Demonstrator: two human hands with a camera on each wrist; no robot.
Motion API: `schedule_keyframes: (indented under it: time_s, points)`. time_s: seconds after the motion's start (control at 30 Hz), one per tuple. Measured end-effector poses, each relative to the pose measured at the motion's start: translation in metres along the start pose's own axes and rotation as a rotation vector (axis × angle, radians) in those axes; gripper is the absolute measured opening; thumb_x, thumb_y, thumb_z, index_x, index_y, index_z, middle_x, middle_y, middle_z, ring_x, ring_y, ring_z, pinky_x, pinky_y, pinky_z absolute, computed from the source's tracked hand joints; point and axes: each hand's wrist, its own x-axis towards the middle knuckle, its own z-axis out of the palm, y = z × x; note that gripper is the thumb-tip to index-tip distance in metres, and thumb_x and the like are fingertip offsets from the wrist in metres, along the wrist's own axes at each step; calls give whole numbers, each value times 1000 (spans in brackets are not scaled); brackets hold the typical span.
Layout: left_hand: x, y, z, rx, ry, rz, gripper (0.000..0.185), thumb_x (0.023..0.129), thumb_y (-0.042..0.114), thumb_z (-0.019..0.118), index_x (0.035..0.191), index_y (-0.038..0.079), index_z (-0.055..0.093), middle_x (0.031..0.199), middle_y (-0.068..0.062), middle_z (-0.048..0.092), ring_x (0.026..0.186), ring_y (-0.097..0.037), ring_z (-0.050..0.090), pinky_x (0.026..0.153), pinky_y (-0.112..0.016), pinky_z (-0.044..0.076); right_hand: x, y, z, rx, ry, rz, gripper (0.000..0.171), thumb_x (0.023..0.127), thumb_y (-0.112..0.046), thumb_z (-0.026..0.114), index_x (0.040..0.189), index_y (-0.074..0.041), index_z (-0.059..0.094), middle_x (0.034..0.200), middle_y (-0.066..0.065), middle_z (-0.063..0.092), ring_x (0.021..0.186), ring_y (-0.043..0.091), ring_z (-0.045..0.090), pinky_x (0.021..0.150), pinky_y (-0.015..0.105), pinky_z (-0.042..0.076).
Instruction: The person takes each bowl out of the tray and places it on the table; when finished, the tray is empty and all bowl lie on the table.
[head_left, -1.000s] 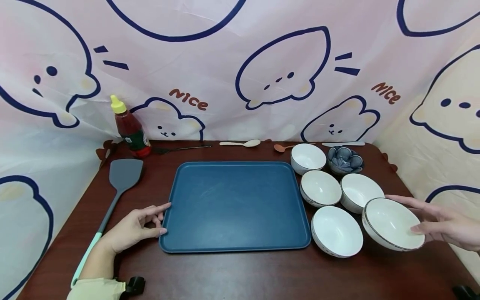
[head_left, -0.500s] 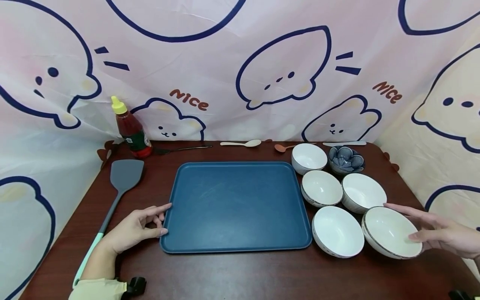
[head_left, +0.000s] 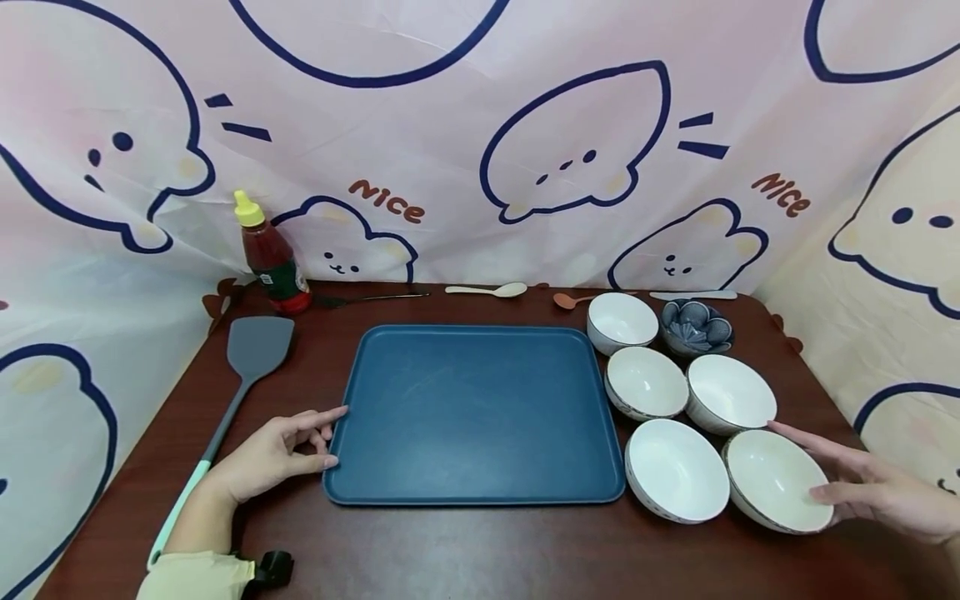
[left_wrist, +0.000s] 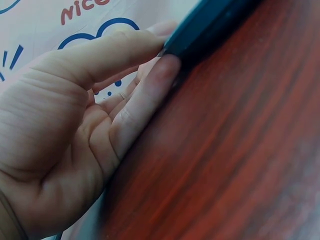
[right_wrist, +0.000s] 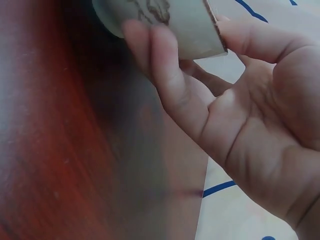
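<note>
My right hand point(head_left: 795, 461) grips a white bowl point(head_left: 768, 483) with a dark rim at the table's front right. The thumb lies over the near rim and the fingers run along its outer wall. The right wrist view shows fingers point(right_wrist: 165, 70) pressed against the bowl's wall point(right_wrist: 170, 22), and the bowl is low over the table or resting on it. My left hand point(head_left: 334, 435) rests on the table, index finger and thumb touching the left edge of a big blue tray point(head_left: 472, 408). In the left wrist view the thumb tip point(left_wrist: 162, 70) meets the tray's rim point(left_wrist: 210, 20).
Three more white bowls point(head_left: 675, 468) point(head_left: 645, 381) point(head_left: 731, 392) and one further back point(head_left: 621, 319) stand right of the tray, beside a blue patterned bowl point(head_left: 695, 327). A grey spatula point(head_left: 251, 350) lies at left, a sauce bottle point(head_left: 270, 258) and spoons point(head_left: 487, 290) at the back.
The right hand has brought the white bowl down and slightly toward me, from tilted above the table to low beside the front bowl. The left hand has stayed at the tray's edge.
</note>
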Motion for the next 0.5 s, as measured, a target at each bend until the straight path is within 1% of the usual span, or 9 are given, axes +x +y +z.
schedule_keyframes:
  time_s: [0.1, 0.13, 0.2, 0.27, 0.33, 0.43, 0.5]
  points:
    - [1, 0, 2, -16, -13, -10, 66, 88, 16, 76, 147, 4, 48, 102, -13, 55, 86, -11, 59, 72, -24, 50, -3, 4, 3, -6, 33, 6, 76, 106, -9, 40, 160, -37, -5, 132, -44, 22, 109, 0, 58, 86, 45, 57]
    - [1, 0, 3, -21, -19, -12, 67, 88, 16, 76, 147, 4, 48, 103, -14, 54, 86, -11, 59, 73, -24, 50, -4, 5, 4, 0, 47, 6, 76, 107, -9, 40, 159, -40, -5, 131, -41, 26, 109, 3, 60, 86, 45, 57]
    - [2, 1, 4, -29, -35, -13, 67, 89, 17, 76, 148, 4, 47, 104, -15, 54, 87, -11, 59, 74, -24, 51, -7, 10, 7, 30, 70, 4, 76, 107, -9, 40, 157, -47, -3, 128, -42, 33, 109, 7, 62, 86, 47, 57]
    - [2, 1, 4, -27, -40, -14, 67, 89, 18, 75, 148, 4, 46, 105, -16, 55, 88, -11, 60, 75, -24, 51, -9, 15, 9, 71, 89, 1, 73, 107, -9, 38, 154, -54, 4, 125, -42, 40, 109, 13, 64, 87, 49, 56]
    - [1, 2, 4, -26, -33, -24, 65, 90, 18, 74, 148, 5, 47, 107, -16, 55, 89, -11, 60, 75, -24, 52, -10, 19, 10, 101, 107, -16, 69, 108, -9, 38, 150, -58, 15, 125, -39, 46, 108, 15, 65, 87, 48, 56]
    - [-3, 3, 2, -38, -27, -50, 64, 92, 19, 72, 148, 5, 46, 112, -18, 55, 91, -11, 62, 76, -25, 54, -9, 24, 11, 110, 131, -32, 61, 108, -10, 37, 142, -59, 27, 125, -40, 46, 107, 17, 65, 86, 47, 56]
    - [-7, 4, -2, -62, -27, -72, 63, 94, 18, 70, 149, 3, 44, 116, -21, 55, 93, -10, 63, 77, -27, 57, -7, 24, 13, 75, 160, -24, 56, 109, -13, 37, 142, -57, 26, 125, -37, 45, 107, 19, 66, 86, 45, 56]
